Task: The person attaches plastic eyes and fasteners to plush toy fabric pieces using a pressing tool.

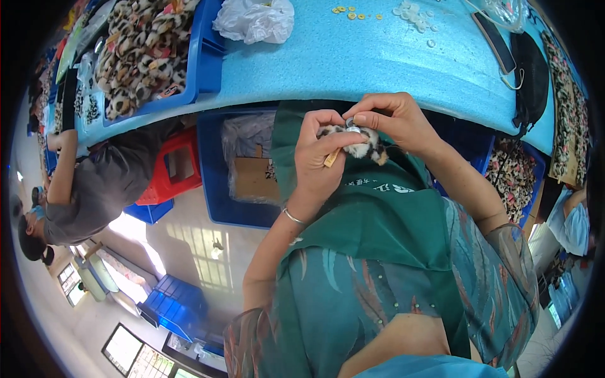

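Observation:
A small plush piece [358,150] of white, black and tan spotted fur is held over my lap, just below the table edge. My left hand [320,146] grips it from the left, thumb laid across the top. A small yellow tag [331,157] sticks out under that hand. With thumb and forefinger pinched, my right hand [397,120] works at the plush's upper side. Between the fingertips shows a small greyish round part [351,123]; its exact kind is unclear. The fingers cover much of the plush.
On the blue table [353,69] lie a crumpled white plastic bag [254,20], yellow discs [351,12], clear discs [413,15], a phone [494,41] and a black pouch [529,75]. A blue crate [200,57] of plush pieces stands left. A co-worker [101,183] sits beyond a red stool [173,167].

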`<state>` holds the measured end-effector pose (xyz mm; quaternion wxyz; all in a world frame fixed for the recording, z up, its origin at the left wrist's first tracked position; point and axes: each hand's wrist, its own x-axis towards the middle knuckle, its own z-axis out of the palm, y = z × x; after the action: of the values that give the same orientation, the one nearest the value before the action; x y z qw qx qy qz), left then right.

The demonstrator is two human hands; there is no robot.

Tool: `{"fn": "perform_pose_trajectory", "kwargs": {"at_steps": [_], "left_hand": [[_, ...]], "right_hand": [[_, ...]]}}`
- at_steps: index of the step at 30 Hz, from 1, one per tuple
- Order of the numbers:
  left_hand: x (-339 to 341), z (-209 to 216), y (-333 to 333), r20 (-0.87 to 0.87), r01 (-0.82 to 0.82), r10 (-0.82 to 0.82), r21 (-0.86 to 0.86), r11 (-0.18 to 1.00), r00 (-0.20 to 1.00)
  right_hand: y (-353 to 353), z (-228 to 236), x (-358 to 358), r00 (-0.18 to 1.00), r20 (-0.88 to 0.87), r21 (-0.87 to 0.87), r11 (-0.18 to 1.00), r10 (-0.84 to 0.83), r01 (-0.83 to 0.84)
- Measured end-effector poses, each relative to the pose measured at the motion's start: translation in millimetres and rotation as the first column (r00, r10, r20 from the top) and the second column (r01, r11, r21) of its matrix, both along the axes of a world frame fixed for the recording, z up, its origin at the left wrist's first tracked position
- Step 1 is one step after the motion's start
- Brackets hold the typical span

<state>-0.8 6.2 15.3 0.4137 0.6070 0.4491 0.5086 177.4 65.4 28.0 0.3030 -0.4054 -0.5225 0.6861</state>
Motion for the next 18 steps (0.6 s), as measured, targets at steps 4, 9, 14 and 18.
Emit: {"fn": "perform_pose_trajectory", "kwargs": {"at_steps": [4, 9, 14, 18], "left_hand": [[-1.3, -1.8, 0.1, 0.009, -0.026, 0.026, 0.003, 1.000, 1.000], [1.2, -4.7, 0.6, 0.007, -0.045, 0.045, 0.004, 0.999, 0.999], [2.1, -3.2, 3.6, 0.013, -0.080, 0.079, 0.057, 0.995, 0.997], [5.9, -0.3, 5.3, -0.181, -0.114, 0.153, 0.211, 0.971, 0.972]], "right_hand": [[-0.2, 1.9, 0.5, 0.999, 0.024, 0.015, 0.999, 0.035, -0.036], [-1.6, 6.3, 3.7, 0.985, 0.164, 0.212, 0.973, 0.052, -0.087], [-5.6, 12.9, 2.0, 0.956, 0.286, 0.650, 0.720, 0.063, -0.242], [-12.7, -5.5, -2.0, 0.965, 0.261, 0.617, 0.771, -0.013, -0.156]]}}
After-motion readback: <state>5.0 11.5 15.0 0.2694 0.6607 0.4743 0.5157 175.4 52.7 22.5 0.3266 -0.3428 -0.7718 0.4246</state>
